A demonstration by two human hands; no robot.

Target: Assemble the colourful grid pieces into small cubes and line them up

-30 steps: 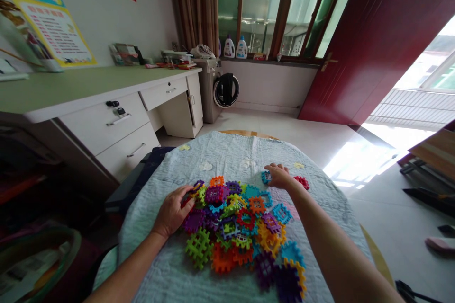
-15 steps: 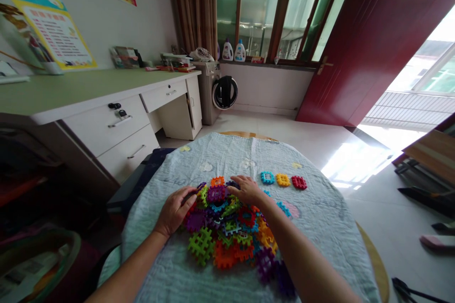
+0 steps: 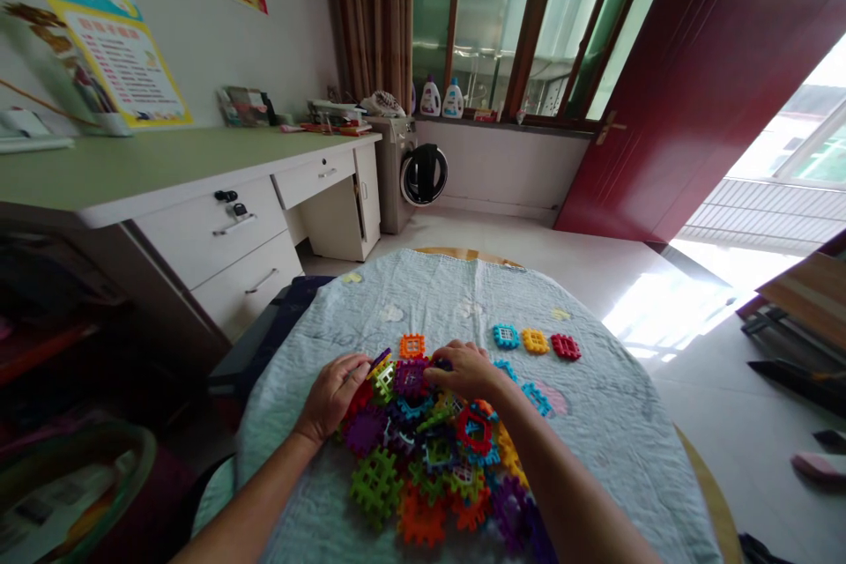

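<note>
A heap of colourful interlocking plastic building blocks (image 3: 410,436), square with toothed edges, lies on the cloth before me. At its left side is my left hand (image 3: 337,392), fingers bent and thumb close to them. A tilted purple block (image 3: 379,359) with yellow beneath it meets those fingertips. My right hand (image 3: 466,368) reaches over the far right of the heap, its fingers curled around a dark purple block (image 3: 442,364) that is partly hidden. Between both hands sits another purple block (image 3: 411,378). An orange block (image 3: 412,346) lies just beyond the heap.
A blue block (image 3: 506,336), a yellow block (image 3: 535,341) and a red block (image 3: 567,346) form a row at the right. Loose blue blocks (image 3: 537,399) lie near my right forearm. The pale cloth (image 3: 627,441) covers a round table. A desk (image 3: 198,163) stands at the left.
The view has shifted slightly. The orange block now lies apart from the heap's far edge. Blocks near my left fingertips stand more tilted, and the right fingers are more curled.
</note>
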